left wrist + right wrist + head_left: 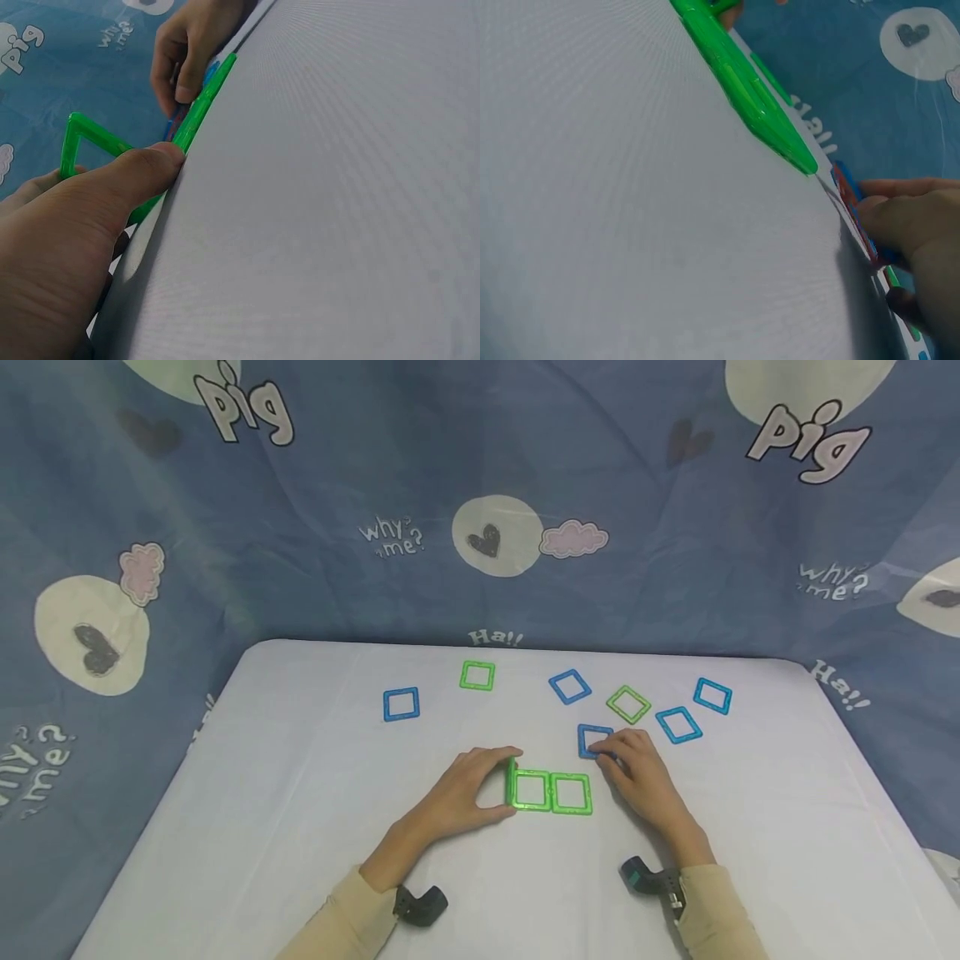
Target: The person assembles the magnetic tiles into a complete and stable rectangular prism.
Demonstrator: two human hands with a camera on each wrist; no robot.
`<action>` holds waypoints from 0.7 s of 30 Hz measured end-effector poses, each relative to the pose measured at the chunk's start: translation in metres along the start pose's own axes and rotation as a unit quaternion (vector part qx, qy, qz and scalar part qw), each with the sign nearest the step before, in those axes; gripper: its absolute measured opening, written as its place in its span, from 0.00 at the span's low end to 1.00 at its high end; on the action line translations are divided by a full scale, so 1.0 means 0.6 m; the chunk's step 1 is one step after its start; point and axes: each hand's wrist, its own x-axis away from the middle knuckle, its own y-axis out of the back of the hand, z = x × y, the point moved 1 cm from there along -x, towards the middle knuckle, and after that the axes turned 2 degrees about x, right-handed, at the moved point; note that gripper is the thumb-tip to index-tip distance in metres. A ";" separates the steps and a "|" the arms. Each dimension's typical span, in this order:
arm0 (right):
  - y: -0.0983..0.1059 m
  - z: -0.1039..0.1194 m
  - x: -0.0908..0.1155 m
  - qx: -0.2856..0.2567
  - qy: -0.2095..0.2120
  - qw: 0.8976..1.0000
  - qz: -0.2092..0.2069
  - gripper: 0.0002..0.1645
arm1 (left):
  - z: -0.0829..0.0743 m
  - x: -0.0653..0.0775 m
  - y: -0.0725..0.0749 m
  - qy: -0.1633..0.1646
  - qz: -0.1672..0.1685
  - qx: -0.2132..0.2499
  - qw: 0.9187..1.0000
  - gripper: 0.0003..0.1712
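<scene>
Two green square frame tiles lie flat edge to edge, the left one [532, 810] beside the right one [572, 811]. A third green square tile [73, 142] stands upright along their left side. My left hand [465, 789] pinches that upright tile between thumb and fingers at its two ends. Behind the flat green tiles, my right hand [637, 772] pinches a blue square tile [582, 742] at its right side. In the right wrist view, this blue tile [849, 187] looks slightly tilted; part of it is hidden by the fingers.
Farther back on the white table [300, 827] lie loose square tiles: a blue one [401, 718] at left, a green one [477, 687], another blue one [570, 687], a green one [628, 704] and two light-blue ones [678, 725] at right. A printed cloth [337, 585] hangs behind.
</scene>
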 end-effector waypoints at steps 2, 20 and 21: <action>0.000 0.001 0.000 -0.002 -0.002 1.000 -0.007 0.11 | 0.001 0.001 0.000 0.000 -0.001 0.000 1.000 0.44; 0.006 0.015 -0.002 -0.076 0.020 0.993 -0.086 0.11 | 0.005 0.001 -0.003 -0.009 -0.008 -0.001 1.000 0.44; 0.006 0.015 -0.003 -0.079 0.024 0.993 -0.087 0.11 | 0.006 0.000 -0.003 -0.011 -0.009 -0.001 1.000 0.44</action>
